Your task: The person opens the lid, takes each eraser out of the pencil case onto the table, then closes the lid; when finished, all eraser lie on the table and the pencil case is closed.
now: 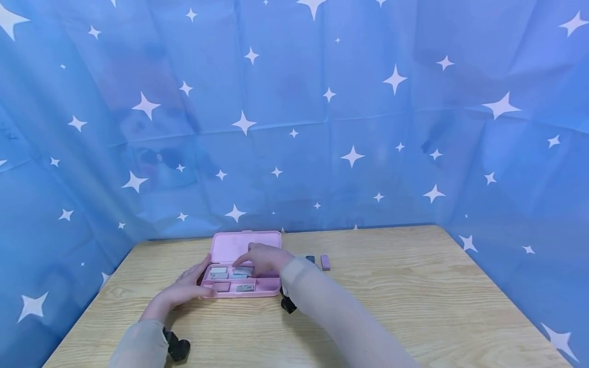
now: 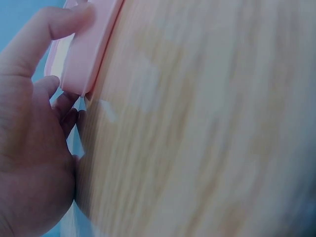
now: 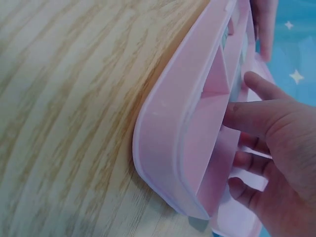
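A pink compartment box lies with its hinged lid raised behind it. My left hand grips the box's left end, thumb on the front and fingers along the side. In the left wrist view, that thumb presses the pink wall. My right hand reaches into the back compartment. Its index finger and thumb span a grey-blue block, seemingly pinching its ends; the grip is partly hidden. Small pale blocks lie to its left, a pink block and a grey block in front.
On the wooden table, a dark block and a purple block lie right of the box, the dark one partly behind the right sleeve. A blue star-patterned curtain stands along the table's back edge and sides.
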